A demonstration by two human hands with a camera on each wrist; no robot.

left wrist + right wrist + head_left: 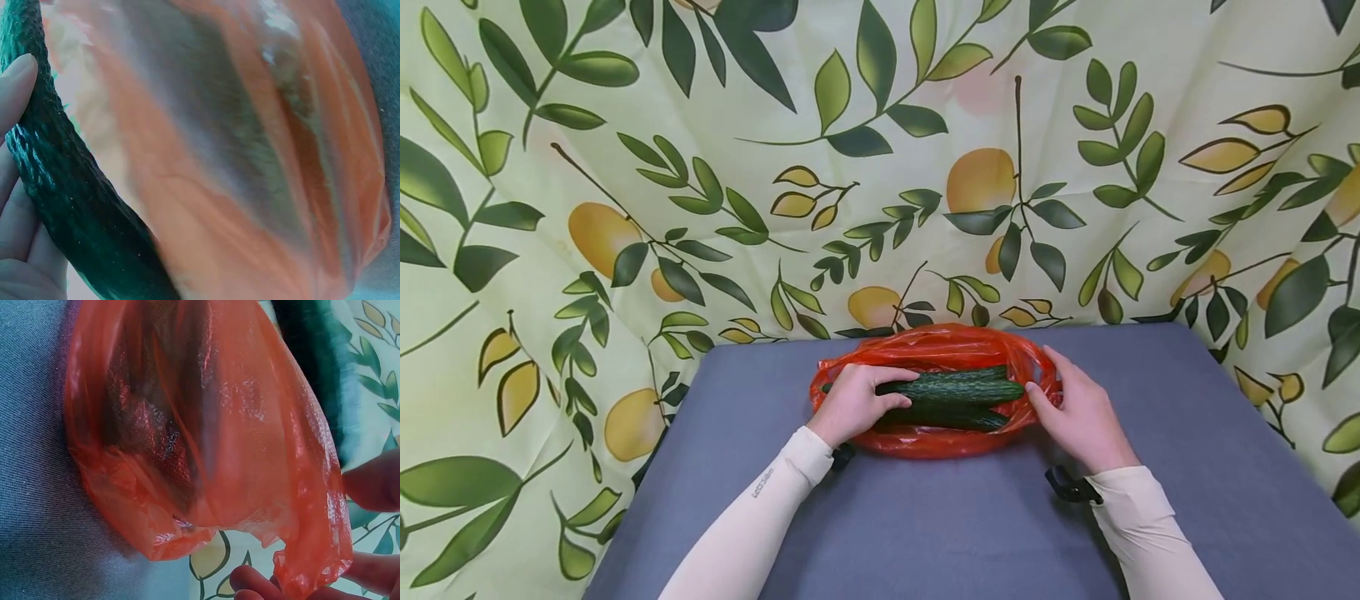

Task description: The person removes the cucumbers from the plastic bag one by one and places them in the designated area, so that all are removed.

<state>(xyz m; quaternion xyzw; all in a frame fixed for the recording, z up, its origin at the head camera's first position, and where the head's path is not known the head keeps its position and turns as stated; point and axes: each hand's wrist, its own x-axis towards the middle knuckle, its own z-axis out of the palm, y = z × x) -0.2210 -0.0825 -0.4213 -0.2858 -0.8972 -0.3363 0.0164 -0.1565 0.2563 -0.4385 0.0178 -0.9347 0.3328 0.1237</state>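
A dark green, bumpy cucumber point(964, 388) lies crosswise at the mouth of a red plastic bag point(917, 447). My left hand point(852, 405) grips its left part, thumb on the near side and fingers on the far side. In the left wrist view the held cucumber point(87, 206) stands out beside the bag's wall. More cucumbers point(951, 417) lie below it, showing dimly through the thin plastic. My right hand point(1086, 417) holds the bag's right end, its thumb on one side of the gathered film point(315, 550) and its fingers on the other.
A grey-blue cloth covers the table point(925, 525). Behind and at both sides hangs a curtain point(880, 192) printed with leaves and fruit. The bag sits near the table's far edge. Black straps point(1072, 486) go round the wrists over pale sleeves.
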